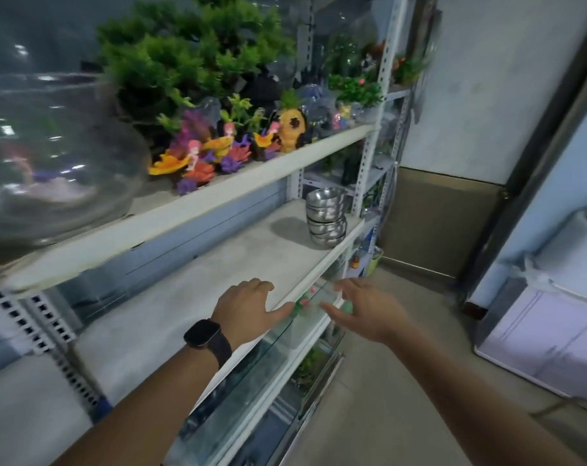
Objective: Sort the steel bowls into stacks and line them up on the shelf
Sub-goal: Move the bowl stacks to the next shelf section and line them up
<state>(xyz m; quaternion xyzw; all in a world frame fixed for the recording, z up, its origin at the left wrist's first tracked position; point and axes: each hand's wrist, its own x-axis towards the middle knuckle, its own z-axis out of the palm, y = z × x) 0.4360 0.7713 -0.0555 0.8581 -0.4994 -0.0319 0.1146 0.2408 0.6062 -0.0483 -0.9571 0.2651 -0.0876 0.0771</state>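
One stack of several steel bowls (pixel 326 216) stands at the far right end of the grey middle shelf (pixel 198 297), close to its front edge. My left hand (pixel 248 306), with a dark watch on the wrist, hovers over the shelf's front edge, fingers relaxed and holding nothing. My right hand (pixel 364 307) hangs just past the edge to the right, fingers loosely spread and holding nothing. Both hands are well short of the bowl stack.
The upper shelf (pixel 218 193) carries a large glass fishbowl (pixel 50 156), green plastic plants (pixel 184 52) and colourful aquarium ornaments (pixel 218 149). Glass tanks (pixel 272 351) sit below the middle shelf. A white appliance (pixel 547 324) stands on the floor at right.
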